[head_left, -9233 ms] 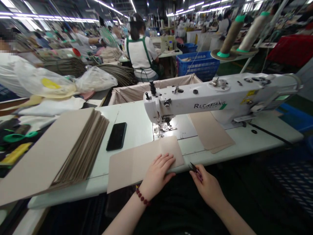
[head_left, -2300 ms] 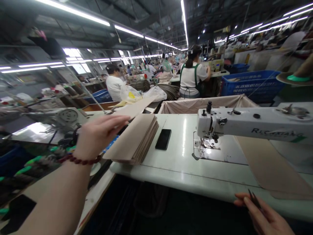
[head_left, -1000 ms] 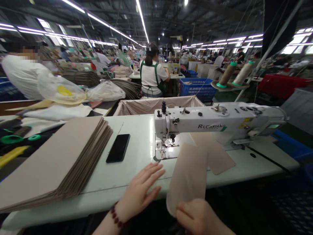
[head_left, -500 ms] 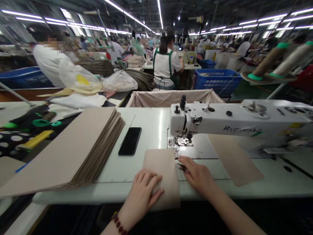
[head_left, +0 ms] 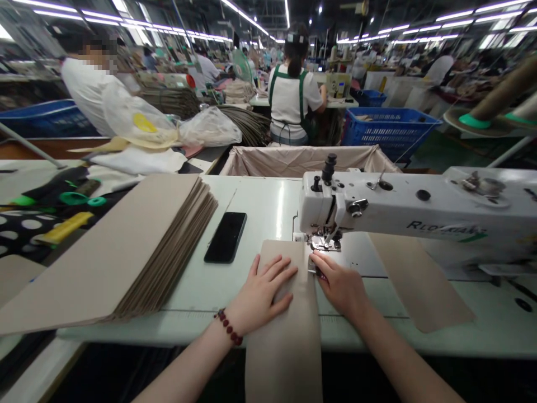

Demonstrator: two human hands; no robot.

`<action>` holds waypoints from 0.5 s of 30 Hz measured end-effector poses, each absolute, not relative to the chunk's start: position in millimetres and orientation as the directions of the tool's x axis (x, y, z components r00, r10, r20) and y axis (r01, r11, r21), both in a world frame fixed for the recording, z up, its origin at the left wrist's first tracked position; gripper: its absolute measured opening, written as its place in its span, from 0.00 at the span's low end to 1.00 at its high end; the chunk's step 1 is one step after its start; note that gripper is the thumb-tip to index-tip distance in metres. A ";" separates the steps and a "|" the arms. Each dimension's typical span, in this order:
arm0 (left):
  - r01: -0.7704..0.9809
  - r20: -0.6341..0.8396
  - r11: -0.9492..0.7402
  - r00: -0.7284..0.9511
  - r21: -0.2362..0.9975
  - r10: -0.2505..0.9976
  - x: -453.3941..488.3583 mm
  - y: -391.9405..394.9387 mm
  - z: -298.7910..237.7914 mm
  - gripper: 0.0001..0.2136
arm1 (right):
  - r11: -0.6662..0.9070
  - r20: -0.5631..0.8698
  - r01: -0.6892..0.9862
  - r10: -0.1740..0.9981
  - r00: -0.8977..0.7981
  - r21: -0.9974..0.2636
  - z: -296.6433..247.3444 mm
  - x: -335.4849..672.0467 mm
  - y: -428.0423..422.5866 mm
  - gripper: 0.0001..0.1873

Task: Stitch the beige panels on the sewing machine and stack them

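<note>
A long beige panel (head_left: 289, 352) lies on the machine table, its near end hanging over the front edge. My left hand (head_left: 268, 288) rests flat on it, fingers spread. The panel's far right corner is just left of the presser foot (head_left: 326, 243) of the white sewing machine (head_left: 390, 204). My right hand (head_left: 342, 282) is beside the panel's right edge, close to the foot. Its fingers are closed around a small dark tool (head_left: 319, 273) that looks like thread snips, mostly hidden by the fingers.
A stack of beige panels (head_left: 126, 240) stands at left, with a black phone (head_left: 225, 237) beside it. Another beige panel (head_left: 423, 288) lies under the machine arm. Behind the table is a cloth-lined bin (head_left: 302, 159). A co-worker (head_left: 291, 95) sits beyond it.
The beige panel has moved forward, its far end now beside the presser foot, and more of its length shows. My left hand slid forward with it; my right hand moved slightly toward the foot.
</note>
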State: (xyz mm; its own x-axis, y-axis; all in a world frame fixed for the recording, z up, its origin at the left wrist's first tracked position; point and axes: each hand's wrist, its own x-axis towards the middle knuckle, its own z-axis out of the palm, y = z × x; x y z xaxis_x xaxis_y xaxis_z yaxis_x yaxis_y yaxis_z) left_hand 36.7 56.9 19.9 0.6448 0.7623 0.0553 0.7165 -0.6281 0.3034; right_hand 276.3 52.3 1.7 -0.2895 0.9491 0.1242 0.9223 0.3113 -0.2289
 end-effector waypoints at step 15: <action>0.696 0.066 -0.623 0.646 0.357 0.760 41.2 63.5 20.7 0.25 | 0.316 0.121 0.926 0.947 -0.297 -0.207 0.6 274.1 55.5 0.31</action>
State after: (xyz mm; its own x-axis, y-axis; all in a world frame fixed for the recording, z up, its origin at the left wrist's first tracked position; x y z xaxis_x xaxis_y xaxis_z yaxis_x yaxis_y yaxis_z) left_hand 41.2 63.5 20.7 0.6463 0.7602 0.0664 0.6960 -0.6229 0.3570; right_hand 274.1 55.5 0.6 -0.2966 0.9473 0.1207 0.9258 0.3162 -0.2071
